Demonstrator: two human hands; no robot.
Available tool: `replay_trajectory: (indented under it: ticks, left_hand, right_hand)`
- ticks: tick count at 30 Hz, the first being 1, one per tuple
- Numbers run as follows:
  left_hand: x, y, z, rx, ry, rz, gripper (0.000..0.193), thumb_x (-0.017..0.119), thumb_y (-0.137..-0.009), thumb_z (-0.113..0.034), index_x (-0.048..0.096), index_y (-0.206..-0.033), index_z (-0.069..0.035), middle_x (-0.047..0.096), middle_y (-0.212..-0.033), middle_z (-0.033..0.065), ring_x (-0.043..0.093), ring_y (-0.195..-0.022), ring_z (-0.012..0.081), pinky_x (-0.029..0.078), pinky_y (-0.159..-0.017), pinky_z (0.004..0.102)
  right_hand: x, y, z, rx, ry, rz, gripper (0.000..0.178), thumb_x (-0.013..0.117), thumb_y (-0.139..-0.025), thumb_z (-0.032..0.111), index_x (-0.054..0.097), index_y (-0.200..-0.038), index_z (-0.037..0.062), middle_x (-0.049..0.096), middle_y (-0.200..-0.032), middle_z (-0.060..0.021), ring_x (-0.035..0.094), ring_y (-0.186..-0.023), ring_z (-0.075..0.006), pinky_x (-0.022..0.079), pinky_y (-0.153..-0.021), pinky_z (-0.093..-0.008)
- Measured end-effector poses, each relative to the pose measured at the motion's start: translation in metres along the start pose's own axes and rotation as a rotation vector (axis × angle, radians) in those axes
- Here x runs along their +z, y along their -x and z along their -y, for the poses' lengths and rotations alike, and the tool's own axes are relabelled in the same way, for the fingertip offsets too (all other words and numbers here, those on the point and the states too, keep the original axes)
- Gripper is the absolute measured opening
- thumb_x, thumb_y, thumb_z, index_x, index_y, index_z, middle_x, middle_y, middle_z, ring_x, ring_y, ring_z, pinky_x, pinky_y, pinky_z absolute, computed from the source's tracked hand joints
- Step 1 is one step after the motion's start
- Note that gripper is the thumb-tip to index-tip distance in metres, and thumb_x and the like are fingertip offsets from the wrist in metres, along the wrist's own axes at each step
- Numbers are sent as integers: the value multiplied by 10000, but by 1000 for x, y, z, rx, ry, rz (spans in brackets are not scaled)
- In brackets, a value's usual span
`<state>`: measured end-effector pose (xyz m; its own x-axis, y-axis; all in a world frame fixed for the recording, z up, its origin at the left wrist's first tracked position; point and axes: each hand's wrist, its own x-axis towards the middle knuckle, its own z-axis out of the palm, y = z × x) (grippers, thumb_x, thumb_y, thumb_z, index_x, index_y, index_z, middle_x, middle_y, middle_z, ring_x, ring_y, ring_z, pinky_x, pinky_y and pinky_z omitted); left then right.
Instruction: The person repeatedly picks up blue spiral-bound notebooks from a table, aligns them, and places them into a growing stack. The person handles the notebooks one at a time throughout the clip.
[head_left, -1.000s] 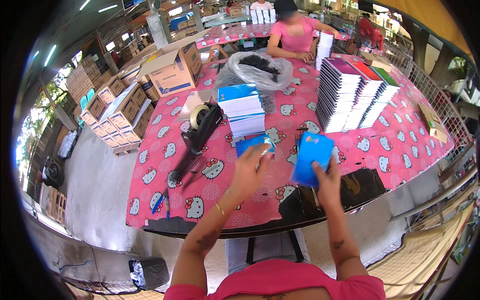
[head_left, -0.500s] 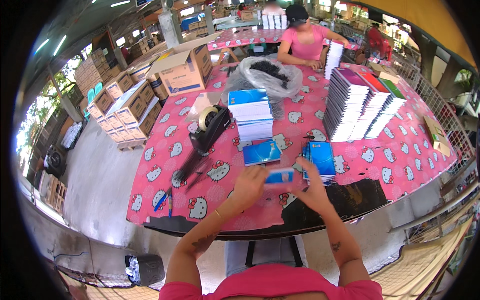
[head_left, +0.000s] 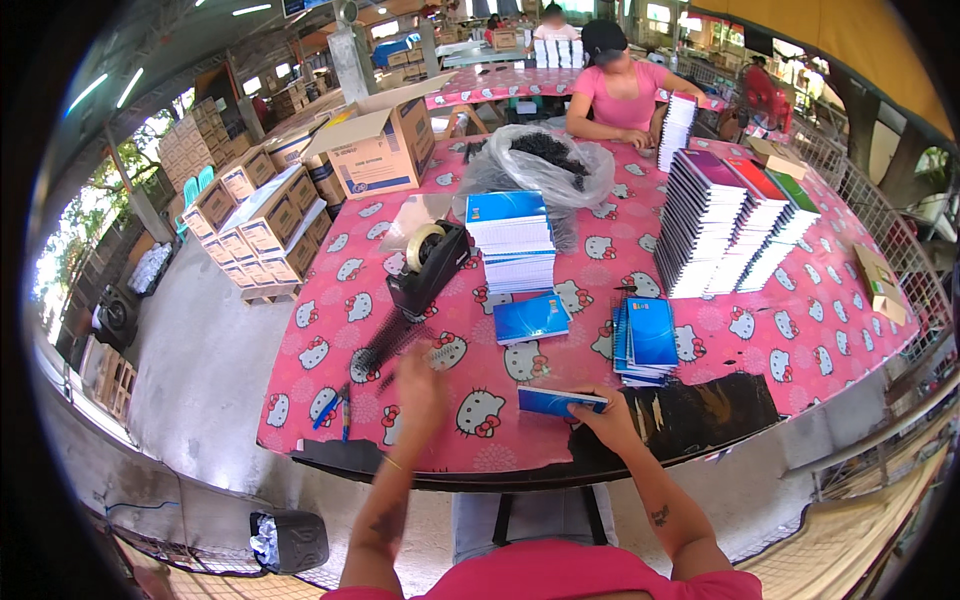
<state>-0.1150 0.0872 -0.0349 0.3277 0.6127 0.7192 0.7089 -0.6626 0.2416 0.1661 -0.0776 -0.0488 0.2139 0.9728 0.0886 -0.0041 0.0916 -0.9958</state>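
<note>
My right hand [head_left: 612, 424] grips a thin blue-covered notebook [head_left: 548, 401] by its right end, low over the near part of the table. Out to the left, my left hand [head_left: 421, 392] is over the near end of a loose bunch of black spiral binding coils [head_left: 388, 345]; motion blurs its fingers. Beyond the held notebook lies a small blue pad [head_left: 532, 318] without a visible coil. Behind that rises a tall stack of blue-covered paper blocks [head_left: 510, 240]. To the right sits a short pile of blue spiral notebooks [head_left: 652, 335].
A black tape dispenser [head_left: 430, 272] stands behind the coils, with pens [head_left: 345, 412] nearer me. Farther back are a plastic bag of black coils [head_left: 550, 165], an open carton [head_left: 375, 150] and tall spiral notebook stacks [head_left: 695, 225]. A co-worker [head_left: 620, 95] sits across the table.
My left hand has let go of the notebook and moved left to the coils. My right hand now holds the notebook alone, slightly nearer me.
</note>
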Motion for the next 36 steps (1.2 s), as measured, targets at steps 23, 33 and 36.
replay_trajectory:
  ticks: [23,33,36]
  left_hand:
    - [-24,26,-110,-407,812,463,252,506,-1051,-194,559,-1201,2,643,-1034,119,542,-880,162,451,-802,319]
    - [-37,0,-82,-145,564,388,194,655,-942,-109,701,-1112,-27,657,-823,123,628,-580,217,486,-546,346]
    - [-30,6,-81,-226,650,302,176,676,-916,-94,717,-1073,-26,660,-822,114,627,-585,205,483,-542,335]
  right_hand:
    - [8,-3,-15,-50,43,69,273,709,-886,21,693,-1158,6,689,-969,3,572,-814,-61,476,-723,-236]
    - [5,-6,-15,6,35,99,282,685,-913,31,683,-1195,12,650,-881,32,538,-751,-53,455,-670,-230]
    - [6,-7,-13,-19,63,103,304,673,-923,32,675,-1227,19,635,-866,38,525,-739,-52,448,-660,-226]
